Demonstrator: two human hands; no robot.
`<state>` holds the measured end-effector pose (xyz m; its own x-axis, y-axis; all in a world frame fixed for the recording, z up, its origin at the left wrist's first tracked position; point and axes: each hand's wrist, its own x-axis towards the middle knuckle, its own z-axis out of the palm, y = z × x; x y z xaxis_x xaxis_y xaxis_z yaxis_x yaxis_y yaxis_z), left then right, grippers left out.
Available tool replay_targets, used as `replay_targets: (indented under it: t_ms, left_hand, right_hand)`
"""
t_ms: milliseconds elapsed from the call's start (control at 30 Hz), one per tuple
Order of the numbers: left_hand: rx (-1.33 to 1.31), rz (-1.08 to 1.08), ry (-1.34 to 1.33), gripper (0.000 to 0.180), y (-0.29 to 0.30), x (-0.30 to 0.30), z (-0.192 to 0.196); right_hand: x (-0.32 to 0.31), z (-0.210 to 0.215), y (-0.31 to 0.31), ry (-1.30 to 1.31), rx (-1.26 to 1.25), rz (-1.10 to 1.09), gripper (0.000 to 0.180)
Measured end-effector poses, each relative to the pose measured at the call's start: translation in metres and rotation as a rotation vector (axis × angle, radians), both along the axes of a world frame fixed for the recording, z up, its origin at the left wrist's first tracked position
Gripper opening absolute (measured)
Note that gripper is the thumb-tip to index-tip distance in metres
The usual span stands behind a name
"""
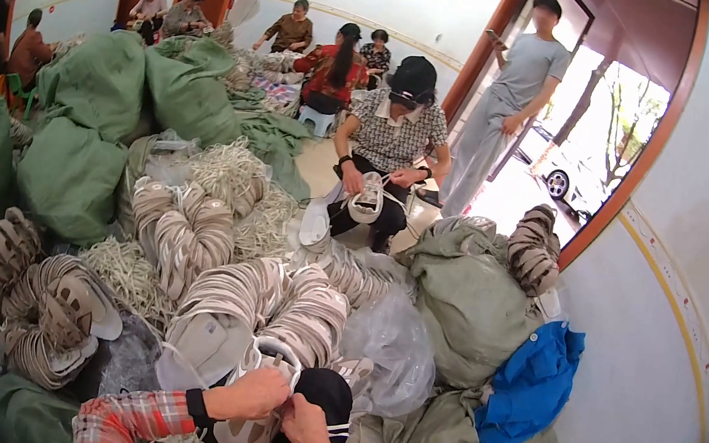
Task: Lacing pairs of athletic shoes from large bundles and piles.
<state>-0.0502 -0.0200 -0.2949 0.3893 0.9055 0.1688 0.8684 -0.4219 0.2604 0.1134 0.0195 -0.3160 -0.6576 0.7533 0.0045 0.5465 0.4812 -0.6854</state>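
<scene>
A white and beige shoe upper (241, 438) lies over my dark-clothed lap at the bottom middle, its pale rim rising behind my fingers. My left hand (253, 396), in a red plaid sleeve with a black cuff, is closed on the shoe upper. Against its fingertips, my right hand (312, 433) is pinched shut at the upper's edge; what it grips is too small to make out. A thin white lace (186, 359) curves out to the left of my left hand. Just beyond my hands, stacked shoe uppers (228, 294) stand in curved rows.
More stacked uppers (57, 307) and loose lace bundles (230, 172) lie left. Green sacks (88, 84) pile behind them. At right are olive sacks (470, 301), a blue garment (531, 387) and clear plastic (390, 353). Across, a seated co-worker (394, 136) handles an upper; another person (525, 73) stands at the doorway.
</scene>
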Motion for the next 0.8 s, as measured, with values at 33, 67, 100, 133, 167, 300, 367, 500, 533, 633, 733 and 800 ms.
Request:
replay_targets:
  t_ms: [33, 67, 100, 133, 167, 300, 367, 500, 533, 633, 733, 800]
  left_hand:
    - [0.042, -0.045, 0.026, 0.012, 0.003, -0.002, 0.004]
    - [0.082, -0.091, 0.05, 0.012, 0.006, -0.004, 0.007]
    - [0.083, -0.099, 0.052, 0.012, 0.009, -0.005, 0.009]
    - [0.05, -0.112, 0.107, 0.013, 0.014, -0.006, 0.013]
    - [0.017, -0.124, 0.161, 0.015, 0.018, -0.007, 0.017]
    - [0.156, -0.136, -0.18, 0.014, 0.032, -0.041, 0.033]
    - [0.228, 0.043, -0.342, 0.015, 0.035, -0.049, 0.012]
    - [0.243, 0.407, -0.698, 0.018, 0.01, -0.025, -0.034]
    - [0.338, 0.514, -0.813, 0.017, 0.005, -0.016, -0.038]
    - [0.28, 0.565, -0.918, 0.017, -0.004, -0.015, -0.032]
    - [0.218, 0.567, -1.028, 0.017, -0.01, -0.019, -0.036]
    - [0.198, 0.548, -1.079, 0.018, -0.011, -0.021, -0.04]
  right_hand:
    - [-0.003, 0.007, 0.001, -0.064, 0.093, 0.01, 0.013]
    - [-0.002, 0.012, 0.004, -0.06, 0.096, 0.003, 0.013]
    - [0.001, 0.016, 0.007, 0.01, 0.058, 0.068, 0.013]
    - [0.005, 0.019, 0.01, 0.082, 0.019, 0.131, 0.014]
    - [0.007, 0.017, 0.014, 0.006, 0.039, 0.142, 0.014]
    - [-0.003, 0.037, 0.04, 0.313, 0.404, -0.015, 0.024]
    - [-0.021, 0.033, 0.051, 0.185, 0.406, 0.041, 0.023]
    - [-0.031, 0.018, 0.065, -0.089, 0.503, 0.269, 0.025]
    - [-0.027, 0.021, 0.063, -0.134, 0.464, 0.323, 0.026]
    - [-0.023, 0.021, 0.067, -0.019, 0.512, 0.369, 0.025]
    - [-0.017, 0.021, 0.065, -0.031, 0.541, 0.409, 0.025]
    - [-0.021, 0.032, 0.059, -0.051, 0.527, 0.35, 0.025]
